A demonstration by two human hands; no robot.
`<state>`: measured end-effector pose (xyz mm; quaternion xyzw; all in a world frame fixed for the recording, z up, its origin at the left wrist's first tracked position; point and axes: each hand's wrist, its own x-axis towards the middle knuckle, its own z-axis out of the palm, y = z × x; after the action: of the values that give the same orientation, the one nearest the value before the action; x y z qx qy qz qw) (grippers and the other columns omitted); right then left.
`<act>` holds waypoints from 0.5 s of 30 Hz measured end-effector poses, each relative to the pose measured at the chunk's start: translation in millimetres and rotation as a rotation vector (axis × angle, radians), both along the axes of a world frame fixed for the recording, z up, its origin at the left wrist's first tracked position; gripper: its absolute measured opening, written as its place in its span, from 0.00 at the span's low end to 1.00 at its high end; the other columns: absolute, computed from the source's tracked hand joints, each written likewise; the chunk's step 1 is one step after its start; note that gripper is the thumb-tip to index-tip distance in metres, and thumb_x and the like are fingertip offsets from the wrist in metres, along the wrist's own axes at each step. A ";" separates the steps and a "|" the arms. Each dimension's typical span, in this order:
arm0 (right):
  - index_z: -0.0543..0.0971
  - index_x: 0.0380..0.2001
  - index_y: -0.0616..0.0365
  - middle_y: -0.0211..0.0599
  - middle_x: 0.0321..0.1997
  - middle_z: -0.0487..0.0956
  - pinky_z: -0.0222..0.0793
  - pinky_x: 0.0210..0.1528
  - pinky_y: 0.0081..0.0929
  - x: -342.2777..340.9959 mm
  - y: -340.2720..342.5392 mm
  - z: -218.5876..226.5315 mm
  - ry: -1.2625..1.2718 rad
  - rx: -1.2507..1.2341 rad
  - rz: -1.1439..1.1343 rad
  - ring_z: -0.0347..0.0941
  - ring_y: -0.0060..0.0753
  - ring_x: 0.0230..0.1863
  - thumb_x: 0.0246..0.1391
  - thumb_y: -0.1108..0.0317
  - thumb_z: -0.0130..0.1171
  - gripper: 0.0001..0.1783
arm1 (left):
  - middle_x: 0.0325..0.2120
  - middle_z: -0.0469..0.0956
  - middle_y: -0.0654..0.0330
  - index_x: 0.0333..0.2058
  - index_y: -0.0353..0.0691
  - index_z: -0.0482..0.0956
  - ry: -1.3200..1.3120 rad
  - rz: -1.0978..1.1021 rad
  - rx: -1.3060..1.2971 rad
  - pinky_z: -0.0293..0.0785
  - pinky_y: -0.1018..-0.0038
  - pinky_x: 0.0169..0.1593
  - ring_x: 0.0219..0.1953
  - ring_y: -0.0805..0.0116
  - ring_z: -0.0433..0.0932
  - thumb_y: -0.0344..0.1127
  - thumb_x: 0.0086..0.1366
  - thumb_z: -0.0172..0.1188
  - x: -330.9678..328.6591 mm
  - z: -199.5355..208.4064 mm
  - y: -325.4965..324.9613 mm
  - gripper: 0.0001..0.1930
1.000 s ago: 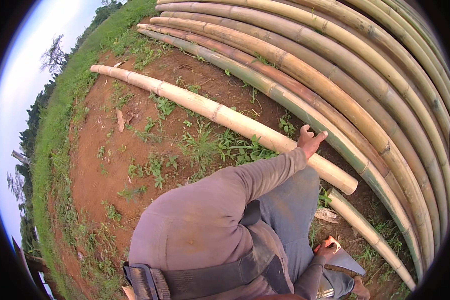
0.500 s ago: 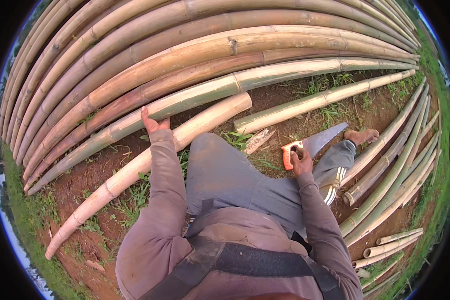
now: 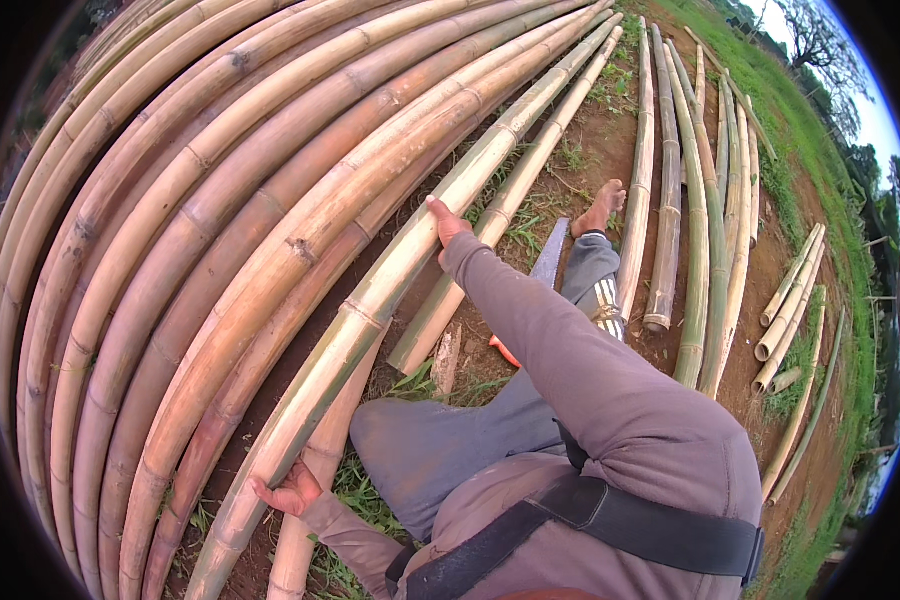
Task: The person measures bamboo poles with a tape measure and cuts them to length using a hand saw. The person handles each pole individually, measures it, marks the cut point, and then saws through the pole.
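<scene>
Both hands are on a long green-and-tan bamboo pole, which crosses above the paler pole beside my knee. Toward its near end, my left hand grips the pole's near side, the fingers partly underneath. Farther along, my right hand holds the same pole with the thumb on top; its other fingers are mostly hidden. The pale pole shows partly beneath the held one. A handsaw with an orange handle lies by my lower leg, partly covered by my right arm.
Many bamboo poles lie side by side to the left. A cut pole rests just right of the held one. More poles lie beyond my bare foot, with short lengths farther right. A wood scrap sits near my knee.
My right hand has let go of the saw and reached across to the long pole. My left hand has moved nearer along it. The view has turned rightward.
</scene>
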<state>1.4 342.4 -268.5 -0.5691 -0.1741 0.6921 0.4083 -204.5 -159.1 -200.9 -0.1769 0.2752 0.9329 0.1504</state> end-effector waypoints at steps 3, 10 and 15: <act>0.64 0.67 0.71 0.58 0.66 0.72 0.61 0.67 0.68 -25.4 -54.1 21.8 -0.060 0.003 0.043 0.72 0.60 0.64 0.44 0.44 0.76 0.57 | 0.61 0.72 0.45 0.63 0.34 0.68 -0.057 0.109 -0.052 0.71 0.42 0.62 0.62 0.45 0.73 0.44 0.53 0.77 -21.6 9.0 -49.5 0.42; 0.60 0.67 0.68 0.51 0.62 0.74 0.70 0.66 0.48 -115.7 -337.8 144.1 0.200 -0.353 0.563 0.76 0.48 0.60 0.50 0.54 0.74 0.49 | 0.65 0.70 0.48 0.65 0.39 0.70 0.303 0.750 -0.875 0.70 0.49 0.64 0.64 0.46 0.71 0.49 0.61 0.71 -200.6 38.9 -364.5 0.38; 0.76 0.53 0.67 0.52 0.50 0.83 0.74 0.58 0.44 -98.8 -451.4 177.5 0.478 0.389 1.634 0.80 0.51 0.54 0.57 0.50 0.66 0.32 | 0.64 0.72 0.47 0.64 0.36 0.74 0.725 0.163 -1.830 0.65 0.59 0.70 0.66 0.53 0.71 0.51 0.72 0.62 -120.8 124.3 -195.9 0.30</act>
<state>-97.4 -109.0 -91.1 -0.0259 -0.5525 0.8270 -0.1004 -325.3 -355.0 -76.6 0.0533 0.9070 0.3654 -0.2026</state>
